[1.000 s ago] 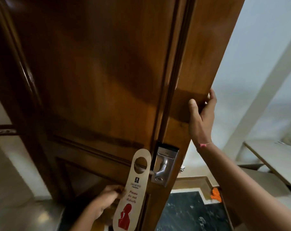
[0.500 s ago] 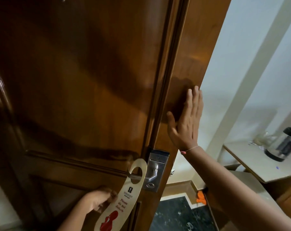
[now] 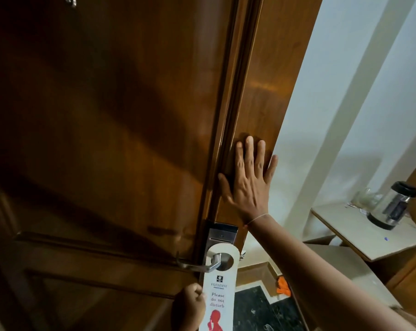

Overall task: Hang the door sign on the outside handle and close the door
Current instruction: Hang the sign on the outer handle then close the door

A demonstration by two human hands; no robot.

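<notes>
The white "Please do not disturb" door sign (image 3: 218,295) hangs with its hole around the silver lever handle (image 3: 197,265) of the brown wooden door (image 3: 118,139). The sign drops straight down below the lock plate (image 3: 222,232). My left hand (image 3: 190,306) pinches the sign's left edge at the bottom of the view. My right hand (image 3: 248,182) lies flat on the door's right stile above the lock, fingers spread. The door stands ajar, its free edge against the pale wall.
A pale wall (image 3: 345,115) fills the right. A low wooden table (image 3: 359,235) at the right carries an electric kettle (image 3: 393,206) and glasses. Below the door edge lies dark marble floor (image 3: 261,311) with an orange scrap (image 3: 283,289).
The sign has slid fully onto the handle and now hangs straight down instead of tilted. My left hand has moved right along with it. My right hand stays flat on the door.
</notes>
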